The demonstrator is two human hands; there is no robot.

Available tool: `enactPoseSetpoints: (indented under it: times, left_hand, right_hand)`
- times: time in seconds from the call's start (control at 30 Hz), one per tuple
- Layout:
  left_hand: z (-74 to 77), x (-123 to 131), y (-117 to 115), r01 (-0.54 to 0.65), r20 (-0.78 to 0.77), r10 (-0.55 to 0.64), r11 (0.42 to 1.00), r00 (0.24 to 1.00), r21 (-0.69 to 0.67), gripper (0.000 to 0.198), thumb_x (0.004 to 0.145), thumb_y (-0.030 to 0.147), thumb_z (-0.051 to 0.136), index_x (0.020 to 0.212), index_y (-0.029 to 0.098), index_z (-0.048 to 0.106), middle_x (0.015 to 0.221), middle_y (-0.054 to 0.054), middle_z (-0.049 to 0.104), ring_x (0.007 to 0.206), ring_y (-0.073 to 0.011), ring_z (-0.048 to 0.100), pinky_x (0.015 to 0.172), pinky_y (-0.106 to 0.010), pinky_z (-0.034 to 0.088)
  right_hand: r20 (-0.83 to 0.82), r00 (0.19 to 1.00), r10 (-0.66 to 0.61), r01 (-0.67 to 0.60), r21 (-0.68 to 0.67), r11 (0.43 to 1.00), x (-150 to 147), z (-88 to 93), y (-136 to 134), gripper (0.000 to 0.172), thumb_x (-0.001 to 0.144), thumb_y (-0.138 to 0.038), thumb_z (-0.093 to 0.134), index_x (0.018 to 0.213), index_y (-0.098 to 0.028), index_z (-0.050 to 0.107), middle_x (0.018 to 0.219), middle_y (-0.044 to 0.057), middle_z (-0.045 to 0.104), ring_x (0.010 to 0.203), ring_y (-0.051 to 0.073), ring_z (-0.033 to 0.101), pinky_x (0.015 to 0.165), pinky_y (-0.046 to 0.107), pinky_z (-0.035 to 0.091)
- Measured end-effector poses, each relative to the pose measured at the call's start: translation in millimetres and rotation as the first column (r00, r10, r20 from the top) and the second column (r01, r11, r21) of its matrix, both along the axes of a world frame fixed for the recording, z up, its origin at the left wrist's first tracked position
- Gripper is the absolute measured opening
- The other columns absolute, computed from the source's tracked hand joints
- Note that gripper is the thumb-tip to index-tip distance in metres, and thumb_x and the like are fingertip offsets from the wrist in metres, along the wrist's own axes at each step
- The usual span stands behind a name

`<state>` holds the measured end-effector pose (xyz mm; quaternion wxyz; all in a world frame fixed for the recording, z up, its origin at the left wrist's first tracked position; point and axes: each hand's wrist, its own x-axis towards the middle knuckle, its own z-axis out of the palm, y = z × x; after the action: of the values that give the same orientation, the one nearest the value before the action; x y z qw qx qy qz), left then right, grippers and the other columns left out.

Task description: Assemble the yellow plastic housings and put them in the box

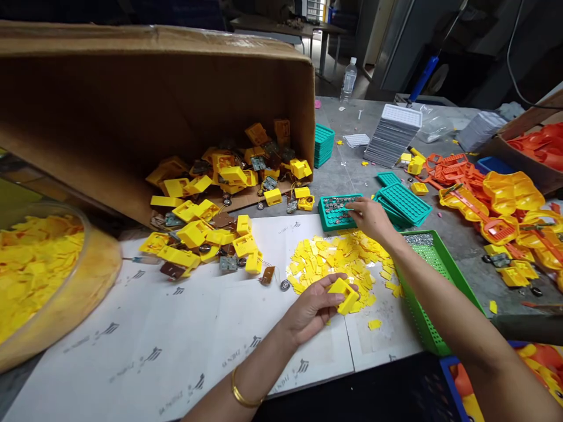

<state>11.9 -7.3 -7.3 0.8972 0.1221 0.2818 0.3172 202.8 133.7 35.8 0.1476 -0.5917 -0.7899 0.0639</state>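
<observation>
My left hand (314, 308) grips a small yellow plastic casing (344, 296) with an open hollow in its face, above the white sheet. My right hand (372, 218) reaches to a teal tray (328, 224) whose pockets hold several small round metal pieces like button cells. Its fingertips are pinched together over the tray's right side; whatever is between them is hidden. A spread of small flat yellow plastic pieces (321, 258) lies between the two hands and around them.
A cardboard box (158, 88) on its side spills yellow casings (193, 233) with wired boards. At left stands a tub (99, 275) of yellow pieces. Right are a green basket (440, 264), teal trays (404, 204), a stack of white trays (391, 138) and orange parts (453, 167).
</observation>
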Motion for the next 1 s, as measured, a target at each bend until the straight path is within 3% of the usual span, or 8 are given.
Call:
enactPoseSetpoints:
  times: [0.2, 0.5, 0.73, 0.87, 1.0]
  left_hand:
    - [-2.0, -1.2, 0.2, -0.004, -0.024, 0.004, 1.000, 1.000, -0.003, 0.047, 0.066, 0.009, 0.076, 0.108, 0.016, 0.057, 0.101, -0.008, 0.070, 0.088, -0.0140, 0.067, 0.078, -0.021, 0.048]
    - [-0.6, -1.3, 0.9, 0.018, -0.081, -0.017, 1.000, 0.997, 0.010, 0.048, 0.066, 0.012, 0.077, 0.111, 0.017, 0.061, 0.109, -0.007, 0.068, 0.092, -0.0125, 0.065, 0.079, -0.020, 0.047]
    - [2.2, -6.3, 5.2, -0.031, -0.113, 0.032, 0.999, 0.993, 0.015, 0.050, 0.064, 0.011, 0.078, 0.109, 0.016, 0.058, 0.109, -0.008, 0.068, 0.095, -0.0145, 0.066, 0.082, -0.020, 0.047]
    - [7.4, -10.7, 7.4, -0.132, -0.094, 0.130, 0.991, 0.987, -0.012, 0.045, 0.067, 0.008, 0.076, 0.101, 0.021, 0.048, 0.106, -0.006, 0.068, 0.102, -0.0214, 0.067, 0.092, -0.033, 0.048]
    - [13.5, -12.7, 10.5, -0.243, -0.160, 0.241, 0.970, 0.957, 0.008, 0.035, 0.077, 0.011, 0.066, 0.107, 0.020, 0.050, 0.111, -0.007, 0.064, 0.101, -0.0231, 0.067, 0.094, -0.044, 0.049]
  right_hand:
    - [0.055, 0.998, -0.003, 0.010, -0.114, 0.993, -2.2, 0.0, 6.7, 0.022, 0.081, -0.010, 0.056, 0.090, -0.018, 0.075, 0.095, 0.011, 0.070, 0.089, 0.024, 0.064, 0.073, 0.029, 0.044]
    - [-0.106, 0.994, 0.036, -0.068, -0.317, 0.946, 4.0, 9.8, 24.2, 0.021, 0.076, -0.019, 0.066, 0.096, -0.018, 0.073, 0.079, 0.003, 0.074, 0.073, 0.016, 0.068, 0.063, 0.022, 0.048]
    - [-0.122, 0.992, 0.014, -0.055, -0.340, 0.939, 3.7, 11.1, 33.5, 0.013, 0.068, -0.013, 0.070, 0.078, -0.019, 0.075, 0.073, 0.002, 0.073, 0.069, 0.017, 0.065, 0.062, 0.026, 0.045]
    - [-0.236, 0.970, -0.063, -0.021, -0.338, 0.941, 1.4, 20.1, 10.8, 0.014, 0.073, -0.022, 0.068, 0.084, -0.015, 0.073, 0.074, 0.005, 0.072, 0.066, 0.016, 0.064, 0.058, 0.026, 0.045]
    - [-0.528, 0.849, -0.007, -0.207, -0.344, 0.916, -14.5, 25.7, -42.4, 0.016, 0.074, -0.031, 0.069, 0.082, -0.017, 0.073, 0.082, 0.005, 0.073, 0.070, 0.015, 0.065, 0.061, 0.026, 0.049]
